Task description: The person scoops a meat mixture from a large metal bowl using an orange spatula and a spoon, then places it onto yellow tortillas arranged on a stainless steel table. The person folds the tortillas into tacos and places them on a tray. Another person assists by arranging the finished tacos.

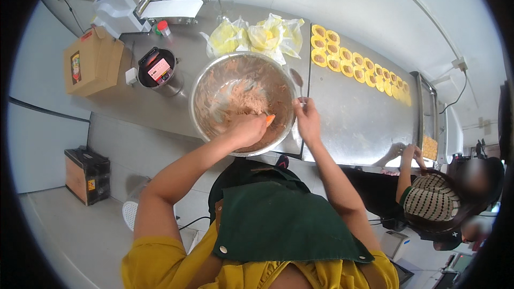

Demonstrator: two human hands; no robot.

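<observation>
A wide steel mixing bowl (pixel 201 120) stands at the table's near edge, holding a pinkish-brown, paste-like filling (pixel 247 99). My left hand (pixel 247 130) reaches into it, closed around a small orange tool (pixel 270 120). Most of that tool is hidden by the hand and the filling, so its kind does not show. Just outside the bowl's right rim, my right hand (pixel 306 115) pinches the handle of a metal spoon (pixel 296 77). The spoon's head points away from me and has brown residue on it.
Yellow wrappers (pixel 319 58) topped with filling lie in rows at the far right. Crumpled yellow-white paper (pixel 230 37) sits behind the bowl. Leftward are a steel pot (pixel 170 84) with a phone, a cardboard box (pixel 101 64) and a white machine (pixel 120 10). A co-worker (pixel 431 198) stands right.
</observation>
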